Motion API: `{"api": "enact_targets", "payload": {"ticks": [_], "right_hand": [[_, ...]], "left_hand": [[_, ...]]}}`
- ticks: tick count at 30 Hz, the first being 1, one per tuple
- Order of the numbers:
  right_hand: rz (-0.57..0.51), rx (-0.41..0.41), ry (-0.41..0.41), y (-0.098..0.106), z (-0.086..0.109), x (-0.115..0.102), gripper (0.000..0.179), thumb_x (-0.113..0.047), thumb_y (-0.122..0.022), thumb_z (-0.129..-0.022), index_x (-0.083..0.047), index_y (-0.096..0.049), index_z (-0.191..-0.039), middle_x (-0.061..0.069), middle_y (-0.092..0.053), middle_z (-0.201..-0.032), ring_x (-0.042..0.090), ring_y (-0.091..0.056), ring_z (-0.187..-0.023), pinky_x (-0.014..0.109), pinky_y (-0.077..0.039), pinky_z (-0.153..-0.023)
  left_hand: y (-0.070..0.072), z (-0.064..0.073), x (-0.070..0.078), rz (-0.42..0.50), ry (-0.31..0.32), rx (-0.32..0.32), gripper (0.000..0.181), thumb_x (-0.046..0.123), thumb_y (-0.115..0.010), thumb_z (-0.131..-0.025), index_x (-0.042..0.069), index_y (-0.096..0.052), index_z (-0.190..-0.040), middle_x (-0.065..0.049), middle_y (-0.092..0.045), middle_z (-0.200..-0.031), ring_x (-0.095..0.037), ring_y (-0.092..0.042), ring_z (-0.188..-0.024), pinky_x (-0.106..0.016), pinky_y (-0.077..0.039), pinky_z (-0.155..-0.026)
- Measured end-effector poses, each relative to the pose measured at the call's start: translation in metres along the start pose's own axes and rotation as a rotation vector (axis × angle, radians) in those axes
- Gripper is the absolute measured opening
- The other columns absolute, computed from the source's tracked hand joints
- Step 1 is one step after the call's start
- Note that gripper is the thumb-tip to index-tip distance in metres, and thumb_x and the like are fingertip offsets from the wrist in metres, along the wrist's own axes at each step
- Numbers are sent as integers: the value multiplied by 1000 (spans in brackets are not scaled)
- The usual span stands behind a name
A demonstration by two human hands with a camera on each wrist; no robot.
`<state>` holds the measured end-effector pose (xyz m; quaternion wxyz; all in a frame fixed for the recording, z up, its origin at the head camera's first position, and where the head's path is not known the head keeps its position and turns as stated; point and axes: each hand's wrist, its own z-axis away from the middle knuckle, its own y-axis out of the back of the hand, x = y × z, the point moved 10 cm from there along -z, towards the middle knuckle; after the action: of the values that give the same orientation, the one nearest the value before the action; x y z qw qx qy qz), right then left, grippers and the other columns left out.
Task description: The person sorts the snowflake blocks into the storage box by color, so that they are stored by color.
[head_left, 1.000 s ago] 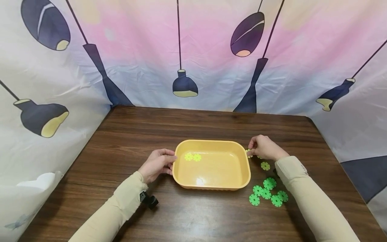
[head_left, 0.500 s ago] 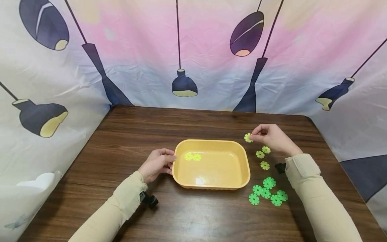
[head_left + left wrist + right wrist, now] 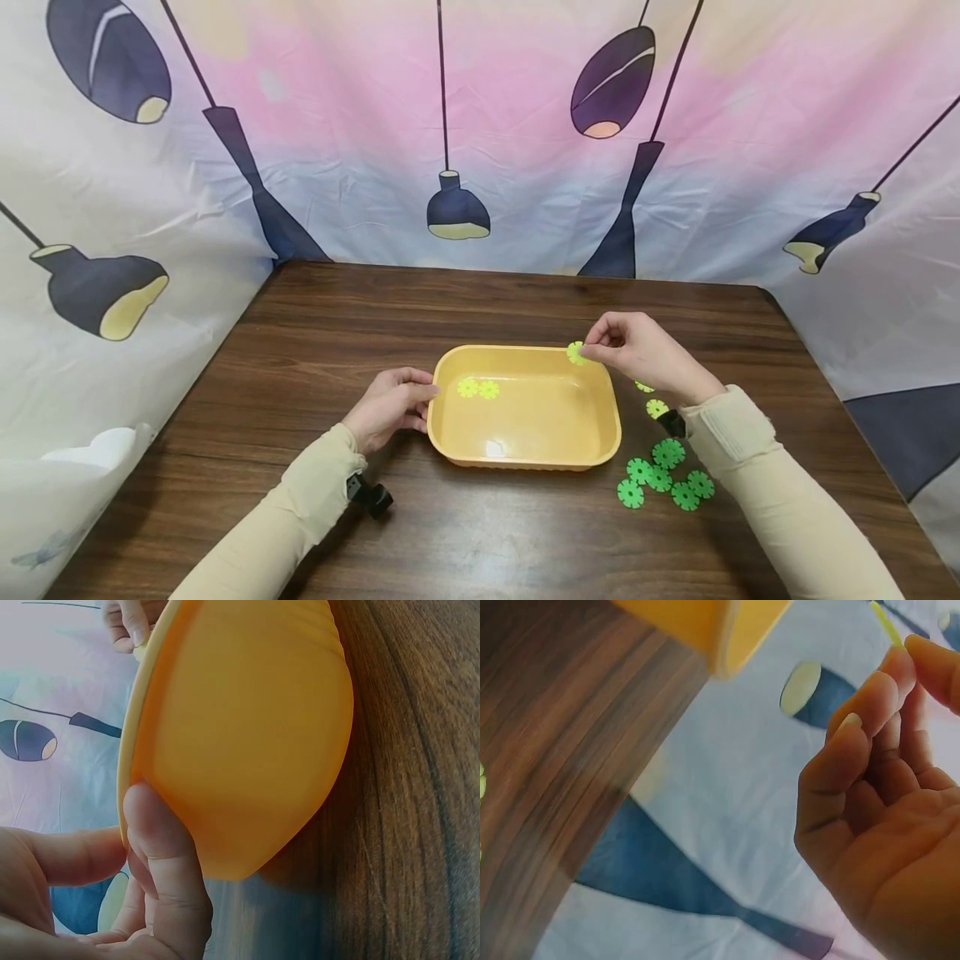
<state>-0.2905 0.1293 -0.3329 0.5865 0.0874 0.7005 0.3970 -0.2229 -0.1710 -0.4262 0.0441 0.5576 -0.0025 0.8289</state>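
Observation:
A yellow plastic basin (image 3: 525, 454) stands in the middle of the table, with two yellow-green notched discs (image 3: 478, 389) lying inside it toward the left. At its left end my left hand (image 3: 392, 408) pinches the rim; in the left wrist view the thumb (image 3: 86, 853) is on one side of the rim and the fingers (image 3: 161, 840) are on the other. My right hand (image 3: 641, 350) pinches another yellow-green notched disc (image 3: 575, 353) between thumb and fingertips, overlapping the basin's far right rim. Seen edge-on, that disc (image 3: 887, 624) also shows in the right wrist view.
Right of the basin lie loose yellow-green discs (image 3: 656, 408), partly hidden by the right hand and wrist camera. Nearer the front is a group of several green discs (image 3: 660, 478). A patterned cloth (image 3: 360, 167) hangs behind the wooden table (image 3: 360, 317).
My right hand has lifted a yellow-green disc from the table right of the basin and carried it left to the far right rim. The left hand and the basin have stayed put.

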Motion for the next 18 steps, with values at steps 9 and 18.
{"api": "enact_targets", "payload": {"ticks": [9, 18], "right_hand": [[128, -75, 96, -36, -9, -29, 10, -20, -73, -88, -15, -65, -86, -2, -62, -75, 16, -55, -66, 28, -45, -57], [189, -108, 112, -63, -17, -36, 11, -15, -75, -85, -13, -65, -79, -6, -63, -69, 11, -57, -63, 27, -47, -57]], "left_hand": [[-1, 1, 1, -1, -2, -7, 32, 7, -59, -94, -9, -49, -121, -13, -57, -85, -17, -55, -64, -28, -55, -53], [0, -1, -2, -4, 1, -5, 32, 7, -59, -94, -8, -50, -120, -13, -56, -86, -18, -55, -65, -28, -55, -54]]}}
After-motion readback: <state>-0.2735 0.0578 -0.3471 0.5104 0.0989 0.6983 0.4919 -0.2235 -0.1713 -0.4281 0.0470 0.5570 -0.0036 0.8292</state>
